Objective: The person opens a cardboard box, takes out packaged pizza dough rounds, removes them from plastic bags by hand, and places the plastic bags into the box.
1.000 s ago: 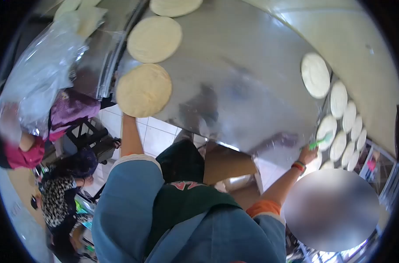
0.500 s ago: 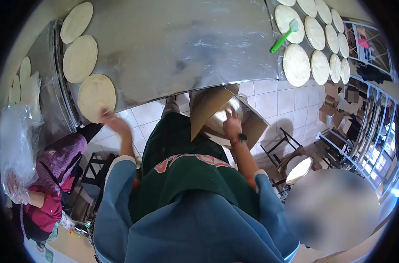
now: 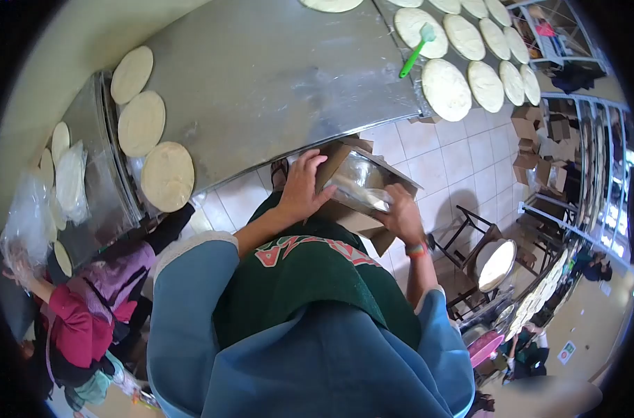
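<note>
An open cardboard box [image 3: 369, 224] sits in front of my apron, below the table edge. Inside it is clear plastic wrapping [image 3: 362, 171] around pale round contents. My left hand [image 3: 303, 189] rests against the left flap of the box, thumb and fingers apart. At the right side of the opening, my right hand [image 3: 403, 214] has its fingers closed on a clear plastic bag [image 3: 373, 197], which stretches across the box. Blur and glare hide exactly what the bag contains.
A metal table [image 3: 261, 83] carries flat dough rounds [image 3: 167, 176] at left and more dough rounds [image 3: 446, 90] at right, one under a green-handled brush [image 3: 414, 56]. A co-worker [image 3: 87, 313] handles plastic at left. A stool [image 3: 474, 258] and rack [image 3: 596, 174] stand right.
My left hand has moved from beside the left dough round to the box flap. My right hand has drawn back toward the box's right side, pulling up plastic. The view has shifted.
</note>
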Demonstrator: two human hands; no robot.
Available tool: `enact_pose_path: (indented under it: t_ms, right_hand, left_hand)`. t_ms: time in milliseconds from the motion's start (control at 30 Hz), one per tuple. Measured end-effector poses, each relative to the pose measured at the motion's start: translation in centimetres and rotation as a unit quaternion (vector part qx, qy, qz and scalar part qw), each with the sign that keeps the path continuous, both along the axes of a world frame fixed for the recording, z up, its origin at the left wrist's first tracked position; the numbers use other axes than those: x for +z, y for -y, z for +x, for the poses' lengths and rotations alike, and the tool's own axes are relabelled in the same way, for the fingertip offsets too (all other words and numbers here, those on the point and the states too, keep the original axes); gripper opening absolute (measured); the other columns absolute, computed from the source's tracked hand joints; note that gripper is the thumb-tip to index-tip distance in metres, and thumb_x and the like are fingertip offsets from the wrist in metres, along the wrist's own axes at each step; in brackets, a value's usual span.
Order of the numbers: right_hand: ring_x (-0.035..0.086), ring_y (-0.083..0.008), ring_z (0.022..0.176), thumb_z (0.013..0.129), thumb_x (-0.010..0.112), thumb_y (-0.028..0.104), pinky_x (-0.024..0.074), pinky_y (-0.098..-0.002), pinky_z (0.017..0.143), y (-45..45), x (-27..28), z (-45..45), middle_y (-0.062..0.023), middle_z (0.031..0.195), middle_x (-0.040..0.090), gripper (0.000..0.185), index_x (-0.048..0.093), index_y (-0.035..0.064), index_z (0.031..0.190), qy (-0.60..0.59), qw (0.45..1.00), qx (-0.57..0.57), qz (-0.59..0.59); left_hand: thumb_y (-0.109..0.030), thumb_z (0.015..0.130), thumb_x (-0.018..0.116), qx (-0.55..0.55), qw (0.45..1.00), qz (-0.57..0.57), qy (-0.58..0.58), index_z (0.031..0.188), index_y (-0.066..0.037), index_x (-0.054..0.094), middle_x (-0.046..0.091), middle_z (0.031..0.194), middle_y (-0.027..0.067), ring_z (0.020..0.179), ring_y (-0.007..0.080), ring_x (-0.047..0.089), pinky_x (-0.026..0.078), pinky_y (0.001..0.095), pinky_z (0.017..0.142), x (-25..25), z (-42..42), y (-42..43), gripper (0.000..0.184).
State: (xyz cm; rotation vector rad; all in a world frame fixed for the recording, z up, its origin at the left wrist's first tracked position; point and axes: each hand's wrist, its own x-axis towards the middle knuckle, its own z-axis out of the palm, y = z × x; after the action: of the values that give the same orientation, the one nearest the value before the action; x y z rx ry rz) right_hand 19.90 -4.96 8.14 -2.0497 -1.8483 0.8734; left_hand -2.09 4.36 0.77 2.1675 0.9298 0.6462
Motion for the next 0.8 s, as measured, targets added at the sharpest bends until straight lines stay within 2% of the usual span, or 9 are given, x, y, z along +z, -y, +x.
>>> enact_pose_path:
  t_ms: [33, 67, 100, 167, 267, 533, 633, 700, 800]
  right_hand:
    - [0.052, -0.0327, 0.08, 0.057, 0.063, 0.006, 0.044, -0.0401, 0.067, -0.1, 3.4, -0.7, -0.0142, 0.084, 0.052, 0.031, 0.05, 0.0044, 0.085, 0.0, 0.999, -0.039, 0.025]
    - [0.051, -0.0327, 0.08, 0.056, 0.062, 0.005, 0.0438, -0.0399, 0.067, -0.2, 6.4, -1.7, -0.0136, 0.087, 0.051, 0.031, 0.05, 0.0039, 0.084, 0.008, 0.996, -0.043, 0.074]
    - [0.05, -0.0328, 0.08, 0.055, 0.061, 0.003, 0.0435, -0.0397, 0.067, -0.2, 8.1, -2.8, -0.0129, 0.089, 0.05, 0.031, 0.049, 0.0035, 0.084, 0.015, 0.991, -0.047, 0.123]
    - [0.05, -0.0299, 0.081, 0.054, 0.059, 0.003, 0.0413, -0.0383, 0.072, -0.1, 8.3, -4.3, -0.0118, 0.094, 0.05, 0.032, 0.049, 0.0048, 0.084, 0.07, 0.977, 0.057, 0.191]
    - [0.048, -0.0295, 0.087, 0.064, 0.061, 0.012, 0.0385, -0.0395, 0.078, -1.3, 10.0, -6.3, -0.0129, 0.099, 0.051, 0.031, 0.053, 0.0056, 0.093, 0.018, 0.974, 0.098, 0.204]
    - [0.049, -0.0308, 0.096, 0.074, 0.06, 0.022, 0.0387, -0.0387, 0.081, -7.6, 9.4, 1.4, -0.0138, 0.105, 0.053, 0.035, 0.053, 0.0062, 0.105, 0.15, 0.907, -0.131, 0.371]
    - [0.052, -0.0232, 0.093, 0.076, 0.061, 0.021, 0.0407, -0.0323, 0.08, -8.5, 9.1, 2.9, -0.0105, 0.1, 0.055, 0.035, 0.052, 0.004, 0.105, -0.105, 0.953, -0.127, 0.255]
    - [0.052, -0.0156, 0.092, 0.077, 0.062, 0.02, 0.041, -0.0258, 0.079, -8.6, 7.0, 3.0, -0.0063, 0.098, 0.055, 0.035, 0.051, 0.0023, 0.105, -0.387, 0.9, -0.142, 0.138]
    - [0.051, -0.0127, 0.092, 0.077, 0.061, 0.013, 0.0417, -0.0244, 0.079, -7.8, 5.1, 2.3, -0.0051, 0.095, 0.054, 0.037, 0.046, 0.0003, 0.108, -0.424, 0.875, -0.201, 0.119]
  left_hand:
    - [-0.035, 0.074, 0.061, -0.009, 1.0, 0.008, 0.005, 0.126, -0.01, 0.028, 0.026, 0.129, 0.0206, 0.106, 0.0341, 0.042, 0.037, 0.0404, 0.088, 1.0, 0.4, -0.1, 0.067]
    - [-0.043, 0.078, 0.051, -0.014, 0.931, -0.34, 0.133, 0.127, -0.008, 0.026, 0.025, 0.132, 0.0184, 0.11, 0.033, 0.04, 0.034, 0.0411, 0.091, 2.1, 0.7, 0.1, 0.065]
    - [-0.052, 0.082, 0.042, -0.019, 0.73, -0.642, 0.234, 0.128, -0.007, 0.025, 0.024, 0.134, 0.0162, 0.113, 0.0319, 0.039, 0.032, 0.0419, 0.094, 3.5, 1.0, -0.1, 0.066]
    - [-0.054, 0.086, 0.028, -0.161, 0.435, -0.777, 0.425, 0.129, -0.006, 0.027, 0.035, 0.129, 0.0138, 0.114, 0.0223, 0.041, 0.036, 0.0399, 0.092, 9.5, 1.8, -1.5, 0.064]
    - [-0.024, 0.08, 0.049, -0.021, 0.527, -0.772, 0.354, 0.111, 0.0, 0.047, 0.056, 0.103, 0.0109, 0.096, 0.0223, 0.054, 0.041, 0.0356, 0.085, 8.7, 2.0, -3.9, 0.039]
    - [-0.017, 0.07, 0.051, -0.133, 0.659, -0.698, 0.246, 0.117, 0.002, 0.042, 0.053, 0.107, 0.0122, 0.098, 0.0217, 0.053, 0.041, 0.0347, 0.087, 10.2, -0.1, -7.0, 0.052]
    - [-0.018, 0.07, 0.05, -0.139, 0.696, -0.654, 0.261, 0.121, 0.004, 0.037, 0.051, 0.112, 0.0163, 0.104, 0.0243, 0.051, 0.039, 0.0367, 0.09, 10.5, -0.4, -7.3, 0.057]
    - [-0.019, 0.069, 0.05, -0.128, 0.7, -0.661, 0.237, 0.122, 0.004, 0.036, 0.05, 0.113, 0.0164, 0.104, 0.0246, 0.05, 0.038, 0.0363, 0.091, 10.7, -0.7, -7.7, 0.06]
    - [-0.023, 0.072, 0.05, -0.135, 0.659, -0.694, 0.256, 0.122, 0.004, 0.036, 0.048, 0.117, 0.0164, 0.105, 0.0245, 0.05, 0.037, 0.0351, 0.092, 8.6, -1.0, -8.0, 0.059]
